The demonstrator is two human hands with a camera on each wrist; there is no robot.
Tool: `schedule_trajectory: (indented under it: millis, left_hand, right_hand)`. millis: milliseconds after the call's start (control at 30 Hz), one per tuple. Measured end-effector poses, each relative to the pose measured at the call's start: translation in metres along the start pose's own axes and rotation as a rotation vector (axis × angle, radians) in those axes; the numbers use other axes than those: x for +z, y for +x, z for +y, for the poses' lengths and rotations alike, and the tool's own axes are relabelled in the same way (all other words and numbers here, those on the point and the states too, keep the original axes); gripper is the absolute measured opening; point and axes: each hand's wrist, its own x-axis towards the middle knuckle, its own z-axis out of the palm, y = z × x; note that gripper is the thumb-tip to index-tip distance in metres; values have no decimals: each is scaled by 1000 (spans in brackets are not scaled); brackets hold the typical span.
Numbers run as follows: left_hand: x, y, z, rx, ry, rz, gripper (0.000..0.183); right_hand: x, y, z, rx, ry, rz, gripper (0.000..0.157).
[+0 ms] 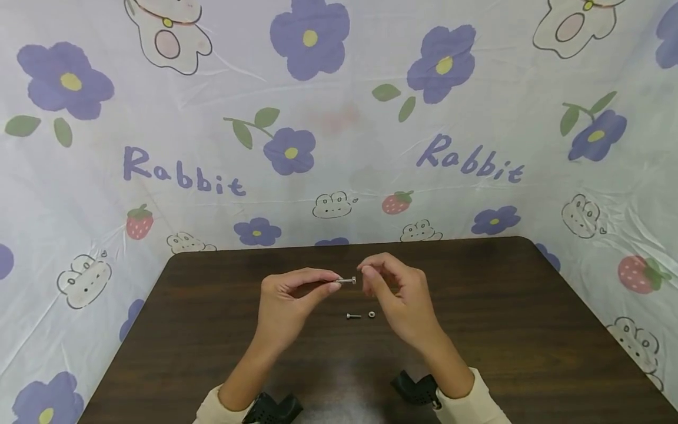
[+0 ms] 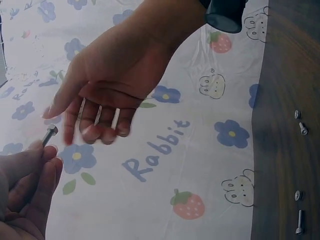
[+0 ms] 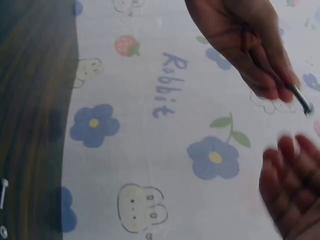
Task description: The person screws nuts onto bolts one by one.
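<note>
My left hand (image 1: 291, 300) pinches a metal bolt (image 1: 346, 281) between thumb and fingertips, its wider end pointing right. That end looks six-sided in the left wrist view; I cannot tell whether it is a head or a nut. My right hand (image 1: 399, 297) is held just right of the bolt, apart from it. Its fingers are loosely bent with nothing visible between them, and they blur in the right wrist view. Below the hands, a smaller bolt (image 1: 353, 317) and a nut (image 1: 372, 314) lie on the dark table (image 1: 477, 282).
Two bolt-and-nut pairs show on the table in the left wrist view, one with a short bolt (image 2: 303, 128), the other with a longer bolt (image 2: 300, 222). A printed cloth (image 1: 339, 147) hangs behind the table. Each wrist wears a black device (image 1: 415, 388).
</note>
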Motion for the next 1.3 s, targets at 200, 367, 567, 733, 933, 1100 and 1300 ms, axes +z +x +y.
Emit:
schedule_trajectory:
  millis: [200, 367, 567, 733, 933, 1100, 1300]
  left_hand:
    - [-2, 1, 2, -13, 6, 4, 11]
    - [-2, 0, 1, -5, -22, 3, 11]
    - [0, -1, -1, 28, -37, 3, 12]
    - [3, -2, 0, 54, -38, 3, 13]
    - [5, -4, 1, 35, -41, -7, 14]
    - [5, -3, 0, 35, -39, -3, 12]
    - [4, -1, 0, 49, -34, 14, 11]
  right_hand:
    - [-5, 2, 0, -111, 11, -57, 37]
    - [-3, 3, 0, -184, 22, -37, 31]
    - [-1, 4, -1, -195, 17, -20, 19]
    - [4, 0, -1, -90, 31, -18, 10]
    - [9, -5, 0, -22, 15, 33, 35]
    - [7, -5, 1, 6, 9, 66, 41]
    - [-1, 0, 1, -104, 31, 0, 27]
